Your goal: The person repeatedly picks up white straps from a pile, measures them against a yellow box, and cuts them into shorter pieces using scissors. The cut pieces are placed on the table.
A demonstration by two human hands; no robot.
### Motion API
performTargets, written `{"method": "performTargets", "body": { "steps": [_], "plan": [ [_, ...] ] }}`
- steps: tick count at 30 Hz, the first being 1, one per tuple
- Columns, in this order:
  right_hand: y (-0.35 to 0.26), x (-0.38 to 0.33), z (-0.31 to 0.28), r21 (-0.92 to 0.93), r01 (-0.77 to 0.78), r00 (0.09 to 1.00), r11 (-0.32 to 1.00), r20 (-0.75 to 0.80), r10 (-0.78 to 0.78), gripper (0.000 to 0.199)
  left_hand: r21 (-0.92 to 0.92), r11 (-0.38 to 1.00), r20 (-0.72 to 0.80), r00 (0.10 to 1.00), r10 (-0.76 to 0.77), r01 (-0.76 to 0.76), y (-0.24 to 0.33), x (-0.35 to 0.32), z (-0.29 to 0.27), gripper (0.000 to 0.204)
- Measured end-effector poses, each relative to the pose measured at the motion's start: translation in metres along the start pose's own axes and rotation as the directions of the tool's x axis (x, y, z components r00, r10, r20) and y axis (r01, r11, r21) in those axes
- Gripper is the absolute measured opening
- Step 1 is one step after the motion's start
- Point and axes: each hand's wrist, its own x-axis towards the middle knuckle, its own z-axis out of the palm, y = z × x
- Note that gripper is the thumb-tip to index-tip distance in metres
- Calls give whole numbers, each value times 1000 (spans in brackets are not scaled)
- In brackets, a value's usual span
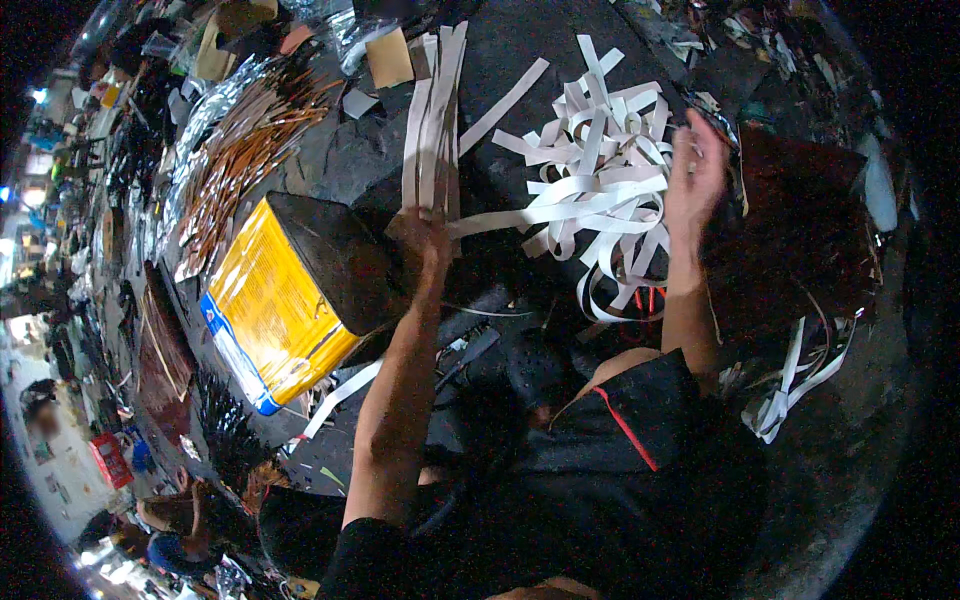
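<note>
My left hand [425,232] is closed round the near end of a bundle of long white strips [432,130], which lie side by side and point away from me. From that hand one strip [530,217] runs right toward a loose, curled heap of white strips [600,185]. My right hand [698,165] is at the right side of this heap, fingers stretched upward and slightly blurred, with nothing seen in them. A yellow metal can [285,305] with blue and white parts lies on its side left of my left forearm.
Brown and silvery thin strips [250,140] are piled at the far left. A tan card piece [389,58] lies beyond. A dark brown sheet [800,220] is at the right, with a small white strip bunch [775,405] nearer me. A person [185,515] sits at the lower left.
</note>
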Motion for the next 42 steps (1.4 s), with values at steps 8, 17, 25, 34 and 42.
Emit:
{"method": "performTargets", "body": {
  "steps": [8,17,25,34,42],
  "plan": [
    [-9,-42,48,118,-72,939,990,342,27,23,890,297,121,808,577,-346,-5,0,-23,9],
    [-7,-117,112,264,-471,537,842,843,36,31,310,941,332,943,30,-139,77,-76,31,25],
    [-52,-88,109,329,-892,417,311,865,279,22,259,959,344,939,21,-116,77,-103,8,21],
    [-59,-93,98,195,-300,676,934,734,64,31,310,920,354,927,122,-240,76,-106,11,14],
    [-76,-81,64,162,-476,461,864,883,89,25,553,630,569,800,192,-545,91,-113,21,10]
  ]
}}
